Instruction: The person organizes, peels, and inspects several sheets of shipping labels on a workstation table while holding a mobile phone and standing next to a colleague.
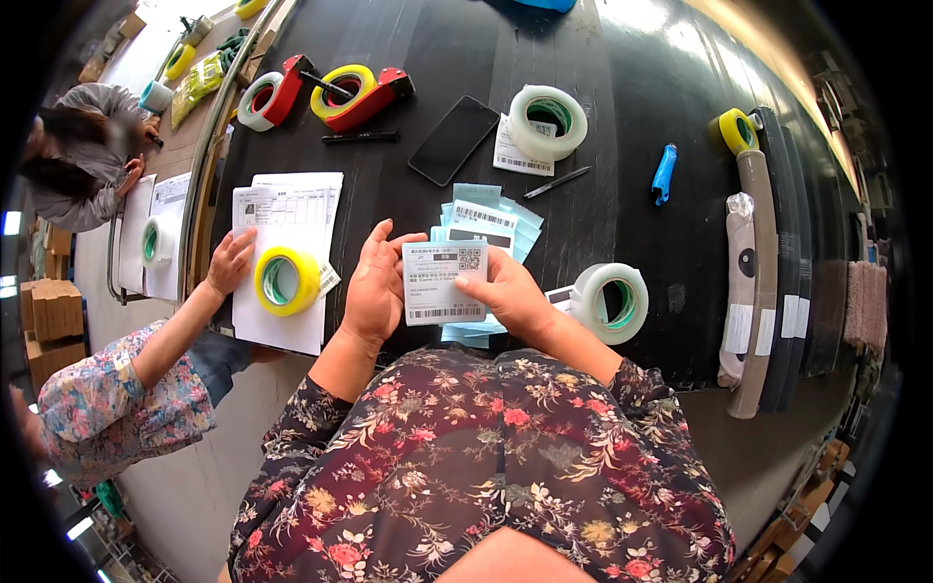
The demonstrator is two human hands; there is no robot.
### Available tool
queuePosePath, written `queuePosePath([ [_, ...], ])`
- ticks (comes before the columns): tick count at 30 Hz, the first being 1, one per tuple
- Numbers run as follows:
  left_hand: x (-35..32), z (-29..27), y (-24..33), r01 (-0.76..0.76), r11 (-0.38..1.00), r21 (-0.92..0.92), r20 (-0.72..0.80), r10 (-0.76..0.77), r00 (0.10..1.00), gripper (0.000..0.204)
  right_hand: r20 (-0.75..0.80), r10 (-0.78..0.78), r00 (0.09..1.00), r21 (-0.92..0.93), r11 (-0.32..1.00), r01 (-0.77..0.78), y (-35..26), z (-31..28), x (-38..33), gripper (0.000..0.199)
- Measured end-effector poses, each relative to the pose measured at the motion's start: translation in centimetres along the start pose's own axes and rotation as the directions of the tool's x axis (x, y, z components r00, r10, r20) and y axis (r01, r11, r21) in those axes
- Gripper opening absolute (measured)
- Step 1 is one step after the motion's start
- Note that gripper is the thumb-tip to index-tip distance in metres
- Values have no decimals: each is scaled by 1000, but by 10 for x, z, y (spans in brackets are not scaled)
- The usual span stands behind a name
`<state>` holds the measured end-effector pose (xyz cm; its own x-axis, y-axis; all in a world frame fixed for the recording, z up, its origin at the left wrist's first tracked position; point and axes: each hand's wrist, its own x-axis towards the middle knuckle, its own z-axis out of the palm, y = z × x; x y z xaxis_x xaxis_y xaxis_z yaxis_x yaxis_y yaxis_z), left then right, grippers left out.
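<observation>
A small stack of white printed labels [442, 296], with barcodes and a square code, is held upright in front of me. My right hand [520, 299] grips its right side, thumb pressed on the front. The left edge rests against my left hand [372, 287], whose thumb stands free while its other fingers pass partly behind the stack. Beneath and beyond it, light-blue-backed labels [525, 225] lie in a loose pile on the black table [622, 107]. Close to my right forearm is a large clear tape roll [610, 303], with a bit of label beside it.
Printed sheets [287, 204] lie at left under a yellow tape roll [287, 281], where a co-worker's hand [231, 260] rests. Farther back are red tape dispensers [364, 97], a phone [454, 140], another tape roll [548, 123] and a pen [557, 183]. A blue cutter [665, 175] lies right.
</observation>
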<state>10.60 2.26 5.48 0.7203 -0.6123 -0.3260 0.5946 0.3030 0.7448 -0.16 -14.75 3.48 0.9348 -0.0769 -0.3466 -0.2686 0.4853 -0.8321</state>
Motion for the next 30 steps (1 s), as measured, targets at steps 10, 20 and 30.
queuePosePath([
  [10,39,20,-2,-56,888,456,86,18,996,63,-141,-76,987,36,996,82,-6,-25,-1,35],
  [20,60,23,-14,-43,864,501,148,-37,988,65,-273,-99,957,93,987,128,-12,-44,-2,34],
  [30,67,4,-11,-28,899,438,-23,43,999,55,-219,-233,948,-77,972,221,-5,-43,16,29],
])
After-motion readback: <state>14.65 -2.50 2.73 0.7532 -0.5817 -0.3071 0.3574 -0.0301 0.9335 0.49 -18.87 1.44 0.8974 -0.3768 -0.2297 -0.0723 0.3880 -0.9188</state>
